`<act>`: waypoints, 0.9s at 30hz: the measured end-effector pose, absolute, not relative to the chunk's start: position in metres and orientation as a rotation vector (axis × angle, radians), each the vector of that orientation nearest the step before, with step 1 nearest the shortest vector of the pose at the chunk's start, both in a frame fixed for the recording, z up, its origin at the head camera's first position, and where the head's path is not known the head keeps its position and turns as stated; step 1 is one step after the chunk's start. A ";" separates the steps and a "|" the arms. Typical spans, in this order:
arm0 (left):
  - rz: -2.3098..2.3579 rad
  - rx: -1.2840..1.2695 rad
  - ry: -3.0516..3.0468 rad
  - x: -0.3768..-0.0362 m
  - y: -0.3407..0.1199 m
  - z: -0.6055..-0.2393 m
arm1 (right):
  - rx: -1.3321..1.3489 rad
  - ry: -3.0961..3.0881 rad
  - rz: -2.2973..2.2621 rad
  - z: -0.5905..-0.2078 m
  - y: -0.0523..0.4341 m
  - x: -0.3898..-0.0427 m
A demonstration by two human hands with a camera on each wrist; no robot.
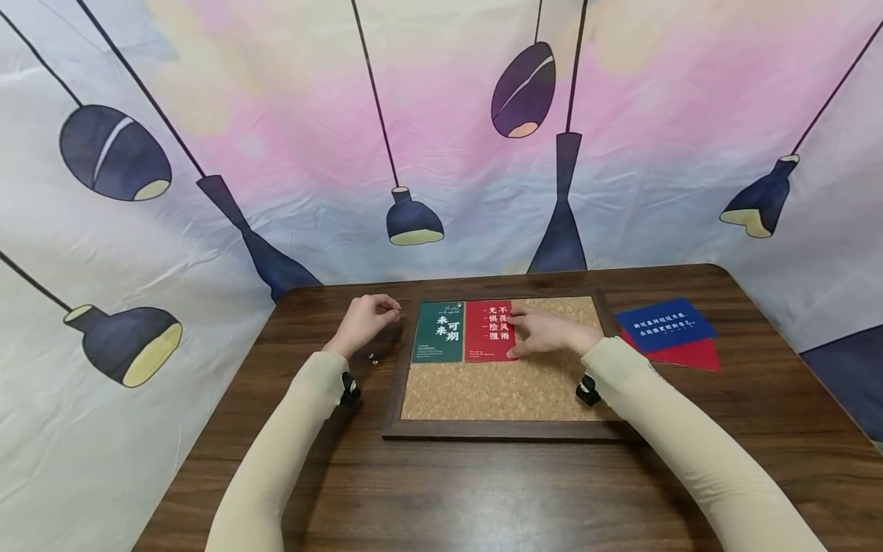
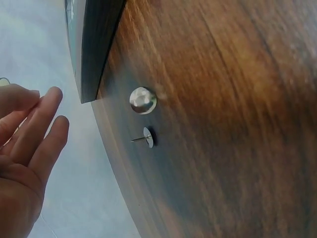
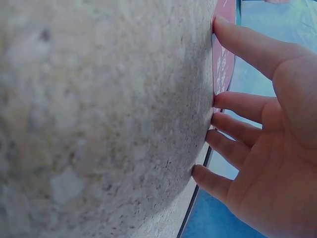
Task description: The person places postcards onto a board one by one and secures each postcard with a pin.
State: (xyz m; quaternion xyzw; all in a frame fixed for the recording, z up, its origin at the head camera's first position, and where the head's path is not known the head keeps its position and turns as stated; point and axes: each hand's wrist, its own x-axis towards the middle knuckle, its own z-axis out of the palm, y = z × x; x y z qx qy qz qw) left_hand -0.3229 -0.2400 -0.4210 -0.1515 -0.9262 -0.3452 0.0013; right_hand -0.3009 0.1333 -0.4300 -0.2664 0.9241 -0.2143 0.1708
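Note:
My left hand point(image 1: 369, 318) hovers left of the framed cork board point(image 1: 483, 395), thumb and index fingertips together; I cannot tell whether something small is between them. Below it, two metal thumbtacks lie on the table: one thumbtack point(image 2: 143, 100) shows its domed head, the other thumbtack point(image 2: 148, 138) rests on its side, pin outward. On the board a green card point(image 1: 434, 349) with white characters lies beside a red card point(image 1: 479, 337). My right hand point(image 1: 548, 330) touches the red card's right edge with spread thumb and fingertips, the little finger point(image 3: 210, 181) on the cork.
Right of the board, a blue card point(image 1: 665, 322) overlaps a red card point(image 1: 697, 358) on the wooden table point(image 1: 483, 491). The board's dark frame point(image 1: 497, 431) forms a raised edge. A fabric backdrop point(image 1: 469, 153) printed with lamps hangs behind the table.

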 end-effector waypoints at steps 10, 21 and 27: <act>-1.121 -0.491 -2.904 -0.325 -0.241 -0.422 | -0.721 2.629 -0.654 -0.429 0.132 -0.299; -1.178 -0.461 -2.884 -0.321 -0.233 -0.414 | -0.722 2.688 -0.673 -0.429 0.129 -0.299; -1.160 -0.442 -2.842 -0.322 -0.226 -0.410 | -0.834 2.658 -0.601 -0.427 0.132 -0.301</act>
